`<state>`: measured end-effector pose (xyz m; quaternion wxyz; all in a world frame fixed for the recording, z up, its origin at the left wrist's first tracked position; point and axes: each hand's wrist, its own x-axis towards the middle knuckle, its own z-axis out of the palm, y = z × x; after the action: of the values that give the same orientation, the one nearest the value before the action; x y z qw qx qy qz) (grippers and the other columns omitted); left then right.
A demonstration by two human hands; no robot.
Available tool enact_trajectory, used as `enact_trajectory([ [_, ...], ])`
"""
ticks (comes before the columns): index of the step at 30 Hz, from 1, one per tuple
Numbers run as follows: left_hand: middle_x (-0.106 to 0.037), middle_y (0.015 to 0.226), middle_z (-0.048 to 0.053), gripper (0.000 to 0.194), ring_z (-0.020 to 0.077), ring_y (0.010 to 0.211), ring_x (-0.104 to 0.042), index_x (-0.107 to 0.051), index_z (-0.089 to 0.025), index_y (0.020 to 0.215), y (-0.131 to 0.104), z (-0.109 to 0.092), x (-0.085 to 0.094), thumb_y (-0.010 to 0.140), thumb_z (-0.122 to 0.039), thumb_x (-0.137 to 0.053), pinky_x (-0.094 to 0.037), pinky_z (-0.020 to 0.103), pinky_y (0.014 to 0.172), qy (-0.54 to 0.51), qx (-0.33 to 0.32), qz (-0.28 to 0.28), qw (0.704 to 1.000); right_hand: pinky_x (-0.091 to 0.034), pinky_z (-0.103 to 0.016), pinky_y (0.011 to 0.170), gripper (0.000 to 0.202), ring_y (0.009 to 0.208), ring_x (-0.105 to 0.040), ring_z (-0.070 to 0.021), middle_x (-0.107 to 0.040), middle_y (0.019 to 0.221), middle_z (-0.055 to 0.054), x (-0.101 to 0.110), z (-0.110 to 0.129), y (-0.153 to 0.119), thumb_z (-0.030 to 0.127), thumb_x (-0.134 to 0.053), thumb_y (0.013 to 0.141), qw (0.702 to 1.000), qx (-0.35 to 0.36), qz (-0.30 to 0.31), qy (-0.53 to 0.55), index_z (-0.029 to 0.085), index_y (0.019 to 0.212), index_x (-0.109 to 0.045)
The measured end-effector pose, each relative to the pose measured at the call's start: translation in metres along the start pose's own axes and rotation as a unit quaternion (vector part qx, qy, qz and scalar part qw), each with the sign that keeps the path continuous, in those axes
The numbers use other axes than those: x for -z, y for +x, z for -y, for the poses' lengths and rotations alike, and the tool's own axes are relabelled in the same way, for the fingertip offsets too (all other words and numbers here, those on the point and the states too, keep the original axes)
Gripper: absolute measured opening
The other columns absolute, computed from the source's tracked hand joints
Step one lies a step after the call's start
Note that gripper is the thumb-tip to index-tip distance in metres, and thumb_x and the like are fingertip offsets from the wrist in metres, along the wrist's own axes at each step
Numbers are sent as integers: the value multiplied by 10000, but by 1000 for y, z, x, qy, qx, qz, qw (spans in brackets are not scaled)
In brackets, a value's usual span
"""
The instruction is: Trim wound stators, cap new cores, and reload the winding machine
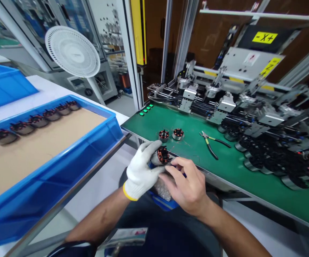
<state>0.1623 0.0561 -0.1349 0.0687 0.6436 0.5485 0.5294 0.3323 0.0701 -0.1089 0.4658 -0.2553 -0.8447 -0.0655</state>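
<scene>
My left hand (143, 169), in a white glove with a yellow cuff, is wrapped round a wound motor stator (163, 155) with copper coils and a black top. My right hand (188, 184) is bare; its thumb and fingertips are pinched together at the stator's lower right edge, and what lies between them is too small to make out. Just beyond, on the green work surface (194, 142), stand two more stators, one (163, 135) on the left and one (178, 134) on the right. Yellow-and-black cutters (210, 142) lie open to their right.
At the left, a blue tray (90, 146) holds a row of several stators (38, 121). A winding machine (224, 101) stands behind the green surface, with several stators (267, 157) at the right. Below my hands is a small blue bin (165, 204).
</scene>
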Motion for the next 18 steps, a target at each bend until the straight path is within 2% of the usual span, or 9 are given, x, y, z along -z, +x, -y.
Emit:
enact_trajectory([
  [3, -643, 1288, 77, 583, 226, 1189, -655, -610, -204, 1326, -3, 2, 2, 752, -120, -674, -540, 321, 1048, 0, 38, 14, 999, -543, -292, 663, 120, 765, -634, -176, -676, 874, -95, -9, -5, 5, 60, -631, 906, 1000, 1, 6, 13, 174, 878, -661],
  [6, -670, 1301, 67, 636, 248, 1188, -666, -575, -231, 1367, -7, 5, 7, 756, -226, -753, -539, 381, 1068, -42, 129, 47, 990, -555, -286, 688, 126, 781, -644, -164, -657, 864, -84, -8, -6, 10, 71, -598, 919, 989, -85, 13, 121, 168, 853, -644],
  [8, -699, 1267, 64, 662, 266, 1162, -680, -582, -242, 1351, -7, 8, 12, 731, -298, -806, -549, 415, 1053, -86, 189, 76, 975, -540, -262, 622, 143, 727, -639, -144, -657, 853, -65, 4, -4, 17, 97, -584, 936, 967, -145, 57, 200, 174, 832, -645],
  [10, -719, 1225, 65, 638, 279, 1134, -688, -621, -231, 1294, -6, 12, 17, 693, -294, -828, -549, 431, 1042, -142, 231, 113, 956, -527, -256, 577, 152, 701, -649, -141, -684, 860, -50, 29, -1, 30, 136, -605, 947, 947, -171, 118, 245, 189, 820, -668],
  [11, -724, 1214, 67, 627, 284, 1130, -687, -638, -221, 1269, -5, 15, 20, 675, -276, -829, -543, 434, 1045, -181, 241, 131, 945, -535, -263, 586, 141, 717, -662, -148, -702, 874, -46, 45, -1, 38, 159, -631, 945, 945, -179, 128, 243, 200, 822, -685],
  [12, -726, 1211, 68, 625, 288, 1132, -684, -646, -212, 1256, -4, 19, 21, 659, -257, -826, -536, 432, 1051, -225, 245, 147, 931, -548, -277, 615, 122, 745, -675, -159, -716, 893, -45, 61, -2, 46, 182, -664, 937, 950, -189, 109, 223, 211, 824, -699],
  [15, -720, 1240, 72, 638, 290, 1145, -676, -645, -206, 1264, -3, 30, 22, 648, -240, -803, -531, 416, 1049, -355, 240, 160, 889, -565, -313, 709, 92, 798, -688, -175, -732, 930, -49, 90, -24, 68, 228, -710, 925, 974, -212, -32, 73, 234, 834, -720],
  [16, -717, 1249, 77, 643, 291, 1147, -676, -639, -206, 1274, -3, 32, 21, 652, -247, -797, -534, 415, 1045, -377, 238, 155, 882, -565, -322, 726, 82, 794, -692, -177, -738, 924, -53, 89, -40, 71, 237, -708, 927, 980, -194, -45, 23, 230, 848, -728],
  [18, -708, 1268, 83, 660, 296, 1162, -670, -629, -210, 1292, -5, 35, 22, 655, -250, -796, -537, 417, 1044, -361, 242, 139, 890, -570, -346, 730, 96, 773, -703, -198, -754, 884, -72, 71, -79, 69, 264, -698, 926, 991, -119, 4, -55, 200, 873, -746],
])
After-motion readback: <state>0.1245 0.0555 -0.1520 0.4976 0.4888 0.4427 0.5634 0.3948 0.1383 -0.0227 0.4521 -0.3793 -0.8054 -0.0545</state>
